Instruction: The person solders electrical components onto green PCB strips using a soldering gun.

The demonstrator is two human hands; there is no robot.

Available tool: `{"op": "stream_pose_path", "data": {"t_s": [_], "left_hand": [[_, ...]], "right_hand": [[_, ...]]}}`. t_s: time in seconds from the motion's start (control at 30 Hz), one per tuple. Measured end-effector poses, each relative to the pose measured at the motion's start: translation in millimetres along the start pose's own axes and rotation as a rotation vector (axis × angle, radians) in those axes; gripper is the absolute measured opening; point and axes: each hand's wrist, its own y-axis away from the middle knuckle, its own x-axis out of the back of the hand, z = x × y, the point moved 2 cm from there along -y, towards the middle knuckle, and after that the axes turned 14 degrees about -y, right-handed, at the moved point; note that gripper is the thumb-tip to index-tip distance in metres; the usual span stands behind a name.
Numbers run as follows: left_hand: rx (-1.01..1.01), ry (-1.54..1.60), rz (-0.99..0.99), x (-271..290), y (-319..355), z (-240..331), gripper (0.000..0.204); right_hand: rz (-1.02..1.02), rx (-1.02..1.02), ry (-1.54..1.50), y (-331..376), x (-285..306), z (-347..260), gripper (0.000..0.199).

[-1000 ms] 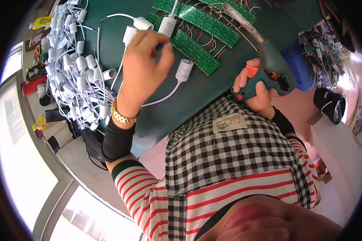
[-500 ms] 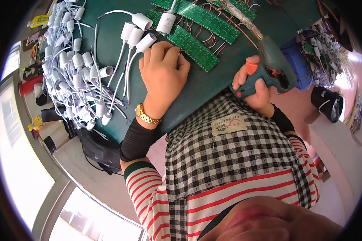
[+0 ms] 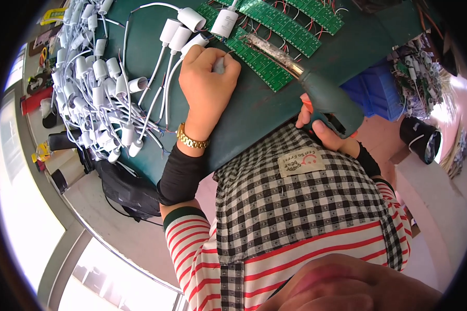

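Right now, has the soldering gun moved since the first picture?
Yes. Against the green circuit boards, the soldering gun has shifted left and toward the person's body.

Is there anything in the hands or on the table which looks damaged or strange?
Yes: the green gun-shaped tool in the right hand. Its metal barrel looks rough, crusted and unevenly discoloured, which may be only wear.

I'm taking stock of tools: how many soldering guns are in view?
1: the dark green soldering gun in the right hand, its metal barrel seen against a circuit board. Others may be hidden.
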Motion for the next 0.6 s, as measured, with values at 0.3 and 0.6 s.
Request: {"op": "stream_pose_path", "data": {"t_s": [0.3,0.6], "left_hand": [[0.01,-0.006,0.019,-1,3,-1,0.006],[0.013,0.022,0.029,-4,2,-1,0.007]], "right_hand": [[-0.045,-0.081,0.132,4,2,7,0.046],[0.055,-0.199,0.125,3,-2,-2,0.033]]}}
